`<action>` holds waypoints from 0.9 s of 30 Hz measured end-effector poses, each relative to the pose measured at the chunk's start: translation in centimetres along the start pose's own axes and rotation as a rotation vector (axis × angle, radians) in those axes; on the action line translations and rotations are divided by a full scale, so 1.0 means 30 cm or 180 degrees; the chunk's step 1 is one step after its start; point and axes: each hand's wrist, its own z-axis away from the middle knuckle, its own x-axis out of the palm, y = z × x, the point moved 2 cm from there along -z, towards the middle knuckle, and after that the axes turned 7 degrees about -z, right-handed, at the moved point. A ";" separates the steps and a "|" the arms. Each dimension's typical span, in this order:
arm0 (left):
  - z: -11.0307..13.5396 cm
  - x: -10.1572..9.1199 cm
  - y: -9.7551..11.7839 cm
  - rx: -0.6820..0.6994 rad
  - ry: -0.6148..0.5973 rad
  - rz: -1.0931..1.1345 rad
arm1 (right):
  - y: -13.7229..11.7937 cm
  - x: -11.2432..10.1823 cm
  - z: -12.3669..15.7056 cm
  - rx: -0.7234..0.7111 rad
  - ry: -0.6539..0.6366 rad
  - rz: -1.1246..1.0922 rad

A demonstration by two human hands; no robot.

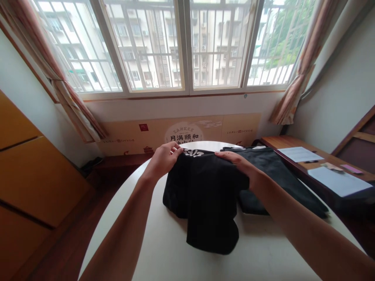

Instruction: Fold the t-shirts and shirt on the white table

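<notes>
A black garment (pixel 205 195) with white lettering near its far edge lies bunched on a round white table (pixel 164 249). My left hand (pixel 164 158) is closed in a pinch on the garment's far left edge. My right hand (pixel 237 162) lies on the garment's far right edge, fingers curled over the cloth and gripping it. A second black garment (pixel 278 175) lies spread flat to the right, partly under the first.
A wooden desk (pixel 278 142) at the right holds papers (pixel 300 153) and small items. Printed cardboard panels (pixel 181 132) lean against the wall under the barred window. Orange cabinets (pixel 35 175) stand at the left. Curtains hang at both sides.
</notes>
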 end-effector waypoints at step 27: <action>0.032 0.191 -0.009 -0.0643 -0.2667 0.0150 | 0.010 -0.062 -0.015 -0.0900 0.1199 0.0325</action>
